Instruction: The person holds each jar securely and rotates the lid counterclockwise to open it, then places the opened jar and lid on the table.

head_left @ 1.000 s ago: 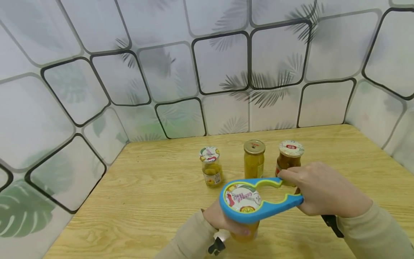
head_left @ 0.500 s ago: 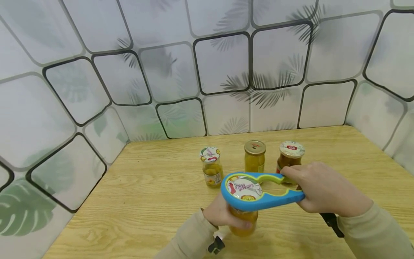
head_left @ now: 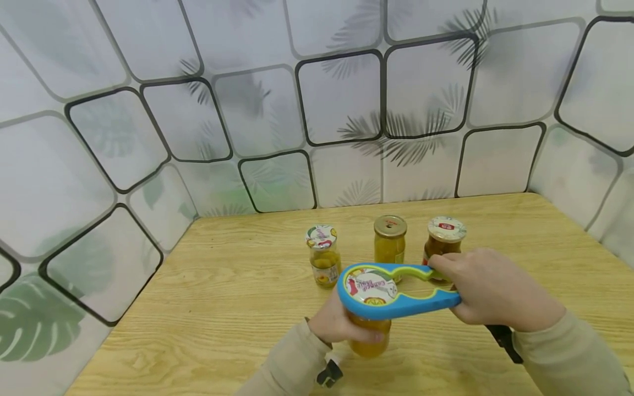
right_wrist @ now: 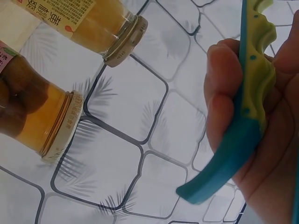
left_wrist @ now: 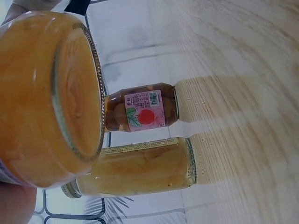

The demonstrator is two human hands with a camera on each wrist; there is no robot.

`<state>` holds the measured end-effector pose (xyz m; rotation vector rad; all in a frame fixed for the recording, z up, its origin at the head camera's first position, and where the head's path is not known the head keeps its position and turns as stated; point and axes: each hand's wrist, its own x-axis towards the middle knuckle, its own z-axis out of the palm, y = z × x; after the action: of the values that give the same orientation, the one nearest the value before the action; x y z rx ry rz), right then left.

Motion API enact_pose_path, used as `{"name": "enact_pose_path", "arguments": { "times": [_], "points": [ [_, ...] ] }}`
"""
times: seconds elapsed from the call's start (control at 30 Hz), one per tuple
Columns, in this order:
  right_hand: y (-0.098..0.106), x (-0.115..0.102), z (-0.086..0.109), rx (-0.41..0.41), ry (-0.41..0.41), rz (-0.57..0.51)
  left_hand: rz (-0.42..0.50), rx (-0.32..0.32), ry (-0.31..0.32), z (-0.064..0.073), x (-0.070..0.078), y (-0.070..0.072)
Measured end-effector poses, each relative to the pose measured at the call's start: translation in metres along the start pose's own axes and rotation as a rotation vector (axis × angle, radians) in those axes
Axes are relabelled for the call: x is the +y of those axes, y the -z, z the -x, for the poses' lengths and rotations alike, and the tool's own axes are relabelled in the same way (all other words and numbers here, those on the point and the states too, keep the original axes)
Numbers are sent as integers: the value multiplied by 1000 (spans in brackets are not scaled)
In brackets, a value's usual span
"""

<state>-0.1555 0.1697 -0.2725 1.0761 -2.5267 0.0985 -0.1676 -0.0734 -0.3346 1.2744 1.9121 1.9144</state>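
Inspector: Head view first; what has altered, and how do the hands stand?

Clerk: Within the last second the held jar (head_left: 367, 342) and the blue tool (head_left: 421, 306) have risen slightly at lower centre; the tool's ring sits flatter, with more glass showing beneath; the patterned lid (head_left: 370, 287) remains within the ring; the work's hold is judged intact, though whether the lid has turned cannot be told. The left hand (head_left: 342, 324) is wrapped about the jar; the right hand (head_left: 495, 289) grips the handle end, right of centre.

Inspector: Surface and room?

Clerk: A pale wood-grain table (head_left: 213, 308) fills the lower frame; three jars, yellow (head_left: 325, 269), gold-lidded (head_left: 388, 247) and brown (head_left: 441, 248), stand unmoved across the centre and right of centre; the wall (head_left: 342, 96) above bears dark outlines and leaf prints.

Inspector: Left wrist view?

Clerk: The held jar's base shows at left, apart from the table at right; two standing jars appear between.

Inspector: Right wrist view?

Clerk: Fingers (right_wrist: 223, 70) curl round the handle at right; two lidded jars occupy the left.
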Motion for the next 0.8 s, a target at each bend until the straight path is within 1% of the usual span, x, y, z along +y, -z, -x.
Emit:
{"name": "enact_pose_path", "arguments": {
  "times": [0.07, 0.17, 0.23, 0.4, 0.47, 0.57, 0.67, 0.73, 0.8],
  "points": [
    [0, 0, 0, -7, -7, -3, -10, 10, 0, 0, 0, 1],
    [1, 2, 1, 9, -6, 0, -21, 26, -6, 0, -2, 2],
    [1, 3, 2, 33, 0, 6, -21, 30, -27, -1, -3, 5],
    [2, 6, 3, 76, -2, 19, 5, 10, -112, -3, -9, 14],
    [3, 7, 3, 89, -3, 22, -8, 19, -125, -3, -11, 21],
    [2, 7, 2, 107, 1, 26, -80, 83, -90, -1, -13, 33],
    [1, 7, 2, 122, 11, 26, -163, 172, -38, 3, -14, 45],
    [1, 7, 3, 126, 15, 26, -177, 211, -15, 6, -14, 54],
    [1, 7, 3, 118, 11, 25, -169, 236, -13, 8, -14, 62]
  ]
}}
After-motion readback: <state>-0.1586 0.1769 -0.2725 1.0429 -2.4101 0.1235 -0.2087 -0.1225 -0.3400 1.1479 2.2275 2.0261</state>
